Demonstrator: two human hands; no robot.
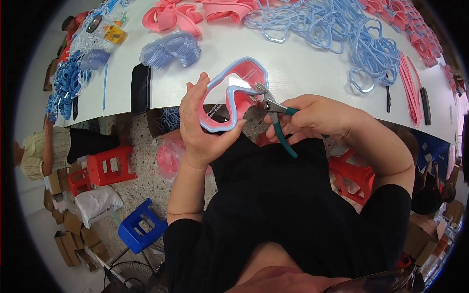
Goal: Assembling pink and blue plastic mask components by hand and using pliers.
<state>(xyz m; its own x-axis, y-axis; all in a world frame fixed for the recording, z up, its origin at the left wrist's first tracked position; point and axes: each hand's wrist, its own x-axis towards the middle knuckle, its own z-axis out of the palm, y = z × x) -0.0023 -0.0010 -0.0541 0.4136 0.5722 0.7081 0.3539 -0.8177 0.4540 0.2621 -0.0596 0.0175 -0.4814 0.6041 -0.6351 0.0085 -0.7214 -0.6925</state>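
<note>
Mask frame [233, 95], pink with blue rim: we hold it above table edge [293, 105], left hand [205, 124] clamped on lower rim to steady it. Right hand [317, 117] squeezes green-handled pliers [273, 110], tips biting frame's nose bridge. Blue rim pile [337, 34] beyond.

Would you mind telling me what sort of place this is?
Probably a small assembly workshop: piles of blue frames and pink frames cover the white table, and cardboard boxes and plastic stools crowd the floor.

Across the white worktop [303, 68]: pink frames [176, 17], tangled blue rims [332, 27], stacked clear lenses [171, 49], a black case [140, 89]. Below: red stools [110, 166], a blue stool [141, 227], cardboard boxes [68, 234].
</note>
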